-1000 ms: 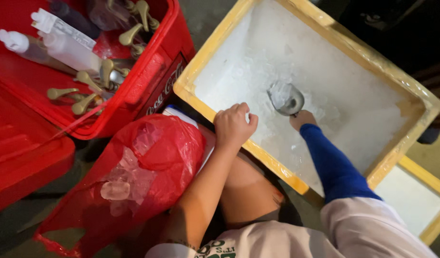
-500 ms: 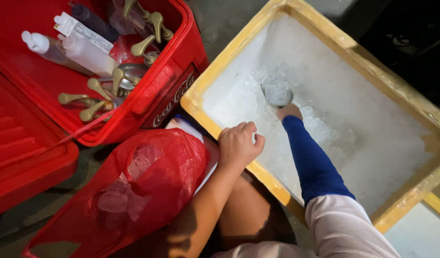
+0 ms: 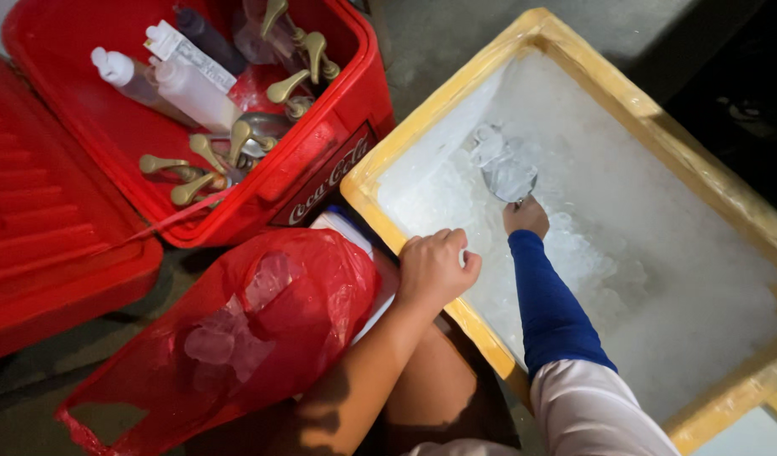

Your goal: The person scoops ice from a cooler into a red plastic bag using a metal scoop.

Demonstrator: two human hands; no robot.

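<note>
Ice scoop (image 3: 511, 176): metal, heaped w/ clear ice chunks, held low inside the foam box (image 3: 574, 80); my right hand (image 3: 525, 216) is wrapped tight round its short handle, fingers fully curled, no gap I can see; handle itself is mostly hidden under the fist, so I can't tell its shape; blue sleeve (image 3: 547, 304) runs back from that wrist toward me. Scoop sits in the upper-left part of the box's interior, bowl touching the crushed ice (image 3: 659, 279) that fills the bottom.

My left hand (image 3: 435, 268) is clenched into a fist right at the box's near yellow rim, knuckles up; looks like it pinches something white at the fingers, prob. the mouth of a bag, but I can't tell for sure; forearm bare.

Just left of that hand lies a red plastic bag (image 3: 236, 338), translucent, w/ a few ice pieces showing through, slumped on the ground. Beyond it, a red cooler (image 3: 338, 143) stands open, lid (image 3: 51, 245) flopped to the left; inside I see white squeeze bottles (image 3: 190, 89), a dark bottle (image 3: 204, 35) and a heap of tan scoops (image 3: 215, 156); cooler and foam box are just beside each other, corner to corner.
</note>
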